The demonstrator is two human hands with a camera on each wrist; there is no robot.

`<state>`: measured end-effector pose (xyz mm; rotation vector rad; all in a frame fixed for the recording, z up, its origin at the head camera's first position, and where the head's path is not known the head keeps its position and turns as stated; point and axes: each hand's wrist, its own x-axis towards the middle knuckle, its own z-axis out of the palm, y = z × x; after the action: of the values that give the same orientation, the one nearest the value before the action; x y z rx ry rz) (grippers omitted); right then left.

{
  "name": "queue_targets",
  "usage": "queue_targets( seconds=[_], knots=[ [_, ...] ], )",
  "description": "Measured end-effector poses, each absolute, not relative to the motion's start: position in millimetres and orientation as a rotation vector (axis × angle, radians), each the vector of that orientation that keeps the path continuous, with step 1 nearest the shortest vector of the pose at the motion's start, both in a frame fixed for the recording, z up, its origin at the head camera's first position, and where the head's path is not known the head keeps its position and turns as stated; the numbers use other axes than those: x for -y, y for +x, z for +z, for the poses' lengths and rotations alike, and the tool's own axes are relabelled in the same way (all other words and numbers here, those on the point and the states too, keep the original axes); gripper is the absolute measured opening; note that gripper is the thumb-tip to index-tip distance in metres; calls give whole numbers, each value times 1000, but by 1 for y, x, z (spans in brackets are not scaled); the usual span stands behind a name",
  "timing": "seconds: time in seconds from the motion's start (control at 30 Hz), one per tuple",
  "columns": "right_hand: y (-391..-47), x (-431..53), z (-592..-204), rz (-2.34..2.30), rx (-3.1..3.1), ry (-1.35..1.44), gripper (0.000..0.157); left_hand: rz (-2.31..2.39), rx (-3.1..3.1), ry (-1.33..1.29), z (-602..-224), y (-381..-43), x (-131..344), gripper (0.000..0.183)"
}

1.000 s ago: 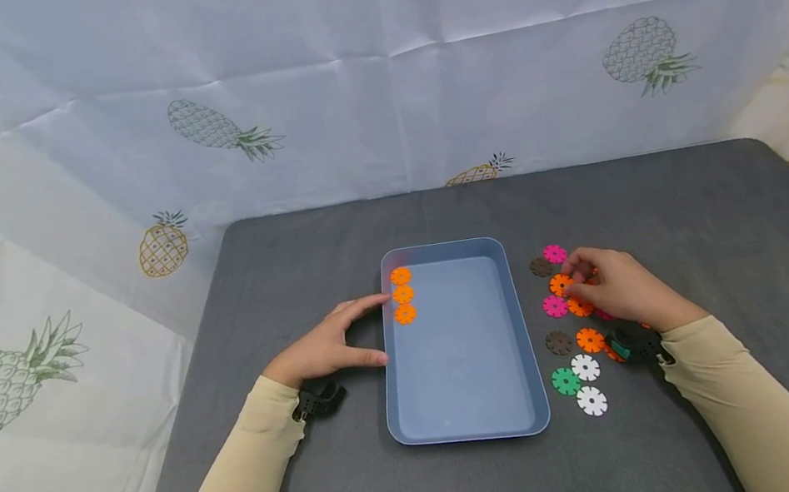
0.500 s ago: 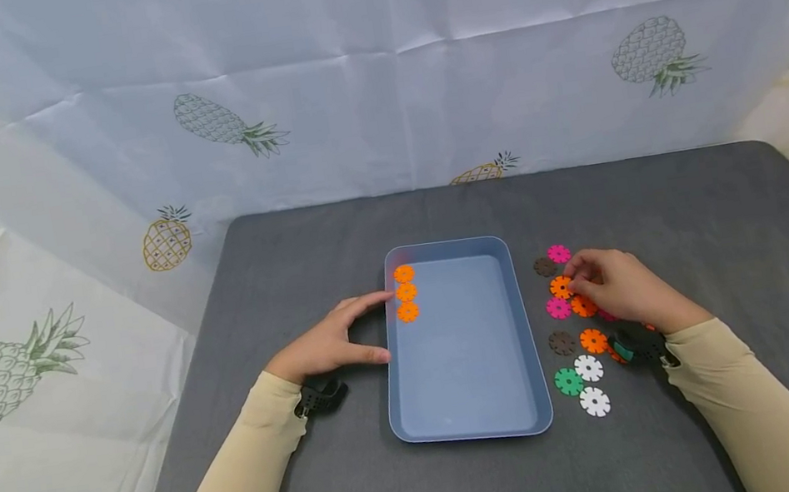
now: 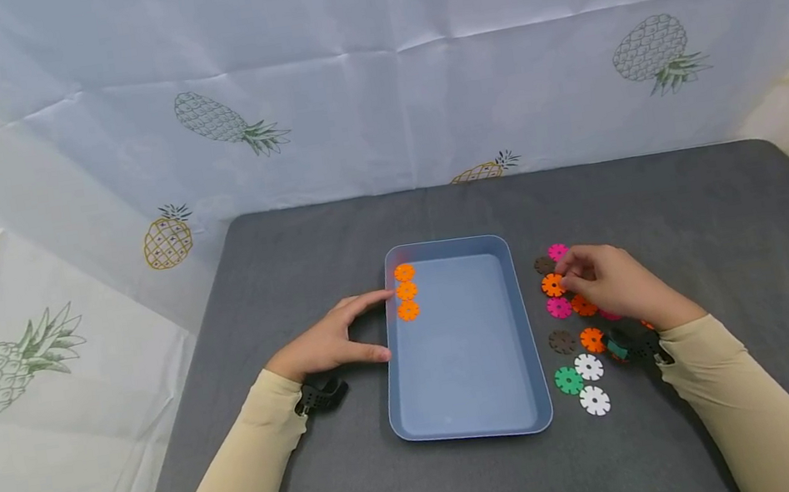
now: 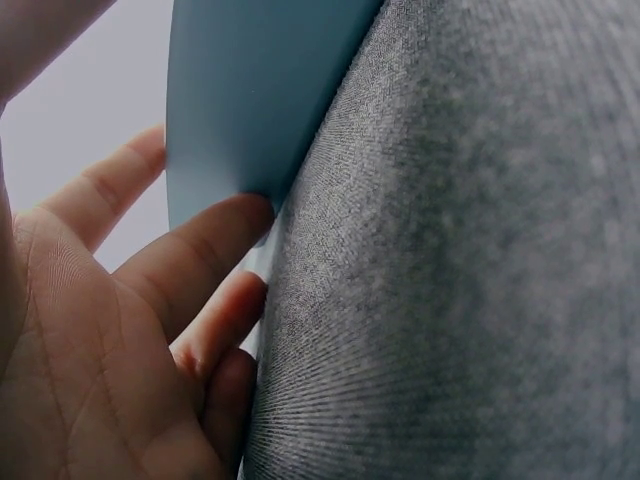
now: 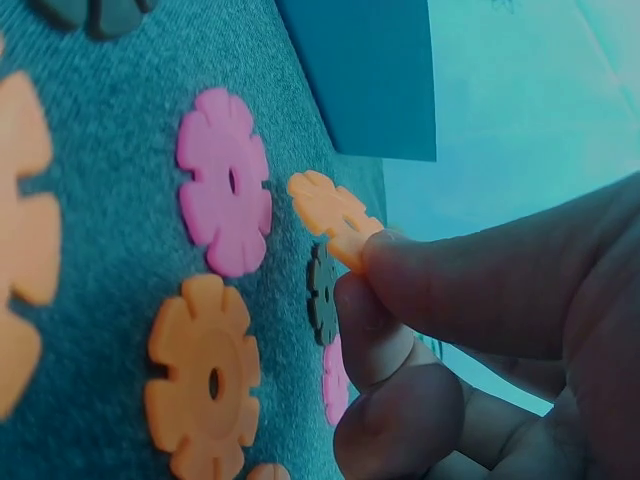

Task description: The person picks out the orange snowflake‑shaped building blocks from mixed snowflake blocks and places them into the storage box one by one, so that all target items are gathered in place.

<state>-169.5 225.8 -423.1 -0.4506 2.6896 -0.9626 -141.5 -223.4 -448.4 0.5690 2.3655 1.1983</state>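
My right hand (image 3: 612, 283) pinches an orange notched disc (image 5: 325, 208) between thumb and fingertips, tilted above the cloth in the right wrist view. Below it lie a pink disc (image 5: 225, 182) and another orange disc (image 5: 203, 378). At the left side of the blue tray (image 3: 468, 370) is my left hand (image 3: 328, 341), its thumb and fingers spread apart. The left wrist view shows its fingertips (image 4: 250, 215) against the tray's outer wall. Inside the tray, three orange discs (image 3: 406, 290) form a column along the upper left edge.
Right of the tray lie a brown disc (image 3: 562, 342), a green disc (image 3: 568, 380), white discs (image 3: 594, 400) and more pink and orange ones, some partly under my right hand and wrist. A grey cloth (image 3: 304, 250) covers the table. A pineapple-print curtain (image 3: 377, 122) hangs behind.
My right hand has closed its pinch on the orange disc and shifted it slightly up and left, away from the neighbouring discs. My left hand keeps its place at the tray.
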Motion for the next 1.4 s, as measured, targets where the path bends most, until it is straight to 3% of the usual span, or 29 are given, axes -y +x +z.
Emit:
queue_targets(
  seconds=[1.4],
  knots=[
    [-174, -202, -392, -971, -2700, -516, 12, 1197, -2366, 564, -444, -140, 222, 90]
  ],
)
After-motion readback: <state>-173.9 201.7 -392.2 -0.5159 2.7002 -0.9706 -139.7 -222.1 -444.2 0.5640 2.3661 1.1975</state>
